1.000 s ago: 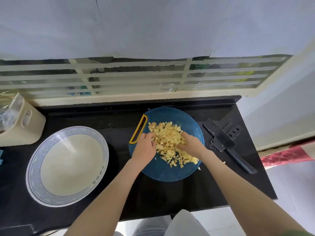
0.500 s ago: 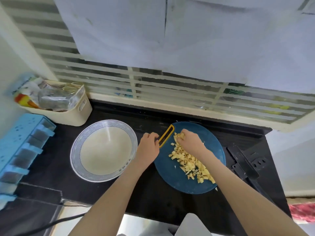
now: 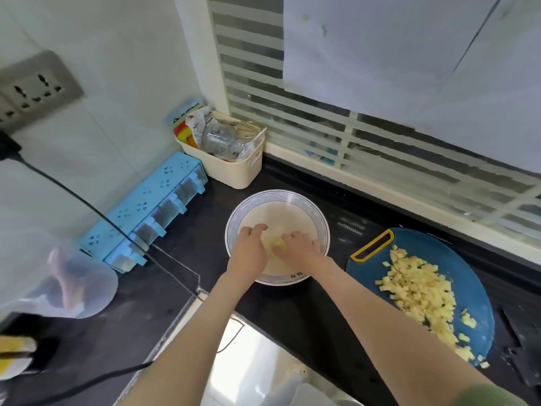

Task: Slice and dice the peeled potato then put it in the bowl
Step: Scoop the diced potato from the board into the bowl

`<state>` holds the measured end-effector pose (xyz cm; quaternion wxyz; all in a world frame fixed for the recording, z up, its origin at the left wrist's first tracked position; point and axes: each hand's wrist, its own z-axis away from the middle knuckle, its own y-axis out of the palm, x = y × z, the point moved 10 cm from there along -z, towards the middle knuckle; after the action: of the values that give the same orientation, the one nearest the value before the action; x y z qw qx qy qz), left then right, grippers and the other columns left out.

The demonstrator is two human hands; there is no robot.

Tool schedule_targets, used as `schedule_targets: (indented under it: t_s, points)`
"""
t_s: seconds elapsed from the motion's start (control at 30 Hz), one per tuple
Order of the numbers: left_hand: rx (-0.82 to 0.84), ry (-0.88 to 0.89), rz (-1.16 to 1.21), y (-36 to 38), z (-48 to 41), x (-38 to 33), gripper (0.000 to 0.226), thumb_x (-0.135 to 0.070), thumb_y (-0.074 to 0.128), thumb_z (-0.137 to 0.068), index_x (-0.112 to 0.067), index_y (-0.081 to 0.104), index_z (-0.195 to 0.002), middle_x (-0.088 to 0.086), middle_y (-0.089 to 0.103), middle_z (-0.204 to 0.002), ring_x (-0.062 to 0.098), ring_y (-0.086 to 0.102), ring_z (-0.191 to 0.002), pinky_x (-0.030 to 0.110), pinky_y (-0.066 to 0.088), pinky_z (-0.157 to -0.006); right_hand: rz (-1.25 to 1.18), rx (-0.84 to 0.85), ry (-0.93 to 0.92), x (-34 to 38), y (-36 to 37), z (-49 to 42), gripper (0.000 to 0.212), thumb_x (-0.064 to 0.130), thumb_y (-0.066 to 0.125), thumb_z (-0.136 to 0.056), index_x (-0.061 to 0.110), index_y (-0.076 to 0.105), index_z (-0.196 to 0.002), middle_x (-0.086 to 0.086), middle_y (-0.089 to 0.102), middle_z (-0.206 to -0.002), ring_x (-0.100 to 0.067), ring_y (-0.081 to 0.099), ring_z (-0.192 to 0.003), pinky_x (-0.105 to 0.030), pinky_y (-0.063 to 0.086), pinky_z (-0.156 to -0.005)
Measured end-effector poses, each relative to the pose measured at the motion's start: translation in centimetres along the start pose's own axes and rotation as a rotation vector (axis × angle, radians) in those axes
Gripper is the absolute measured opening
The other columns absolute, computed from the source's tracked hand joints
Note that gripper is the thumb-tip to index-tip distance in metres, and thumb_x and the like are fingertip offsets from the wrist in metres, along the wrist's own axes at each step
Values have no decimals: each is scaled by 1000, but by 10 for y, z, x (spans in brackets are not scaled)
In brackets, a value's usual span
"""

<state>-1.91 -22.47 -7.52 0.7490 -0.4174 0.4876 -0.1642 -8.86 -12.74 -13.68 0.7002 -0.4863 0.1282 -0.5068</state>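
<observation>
Bowl left of cutting board; diced potato on the board; basket behind bowl

The left hand and right hand filled the mouth of the bowl, the cream basket stood close behind it and the blue spice rack lined the wall to its left, leaving bare black counter in the narrow gap toward the cutting board and between the forearms.

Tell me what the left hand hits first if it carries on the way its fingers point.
Probably the far inner wall of the bowl: the left hand is over it, fingers aimed away and slightly right, potato pieces cupped between it and the right hand. Depth is unclear.
</observation>
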Motion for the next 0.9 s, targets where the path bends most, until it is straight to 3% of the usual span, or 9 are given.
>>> schedule_targets:
  t_s: [0.13,0.23,0.3,0.4,0.57,0.73,0.8,0.9]
  points:
    - [30,-9,15,-1,-5,11,53,6,36,-92,-16,43,-139,12,44,-129,26,48,-114,31,41,-91,-63,4,-74,11,5,-2,47,13,34,-98,10,32,-145,-13,37,-144,-31,33,-131,-41,29,-107]
    - [55,-28,18,3,-9,17,50,4,36,-94,-16,42,-139,13,44,-130,27,49,-116,30,39,-92,-159,-35,-78,9,-2,-2,49,-6,37,-91,6,34,-138,-15,51,-128,-29,51,-112,-38,44,-95]
    - [87,-37,18,8,-10,18,50,3,37,-93,-16,42,-139,14,43,-131,27,49,-114,29,38,-91,-246,-75,-67,5,-7,-2,38,-2,39,-93,6,38,-130,-12,55,-108,-24,51,-92,-36,44,-85]
    - [117,-42,1,12,-14,17,50,2,37,-93,-17,40,-140,13,43,-132,28,52,-110,31,39,-89,-264,-169,-67,0,-19,0,19,3,36,-95,15,41,-108,1,46,-89,-19,46,-82,-32,40,-73]
    - [145,12,0,28,-17,-11,48,-4,39,-96,-18,39,-141,13,40,-134,27,53,-107,31,41,-88,-258,-300,-100,-10,-45,14,15,6,44,-94,15,53,-101,4,51,-91,-17,52,-82,-32,47,-72]
    - [145,291,-40,73,-7,-99,45,-11,47,-94,-12,40,-139,12,43,-128,26,47,-113,32,41,-90,-385,-502,-11,-88,-79,65,11,7,45,-95,9,56,-98,-5,60,-91,-17,52,-79,-30,43,-70]
    - [191,432,-30,102,6,-144,44,-12,50,-93,-12,43,-136,12,44,-122,27,48,-109,31,42,-88,-417,-533,79,-136,-80,93,11,6,45,-96,7,55,-99,-7,61,-88,-18,52,-75,-32,41,-67]
    - [406,501,-68,159,30,-188,58,-26,57,-91,-17,33,-143,10,37,-122,26,45,-109,37,46,-89,-447,-542,316,-211,-68,135,14,7,40,-98,7,53,-105,-9,60,-87,-23,53,-75,-30,35,-63]
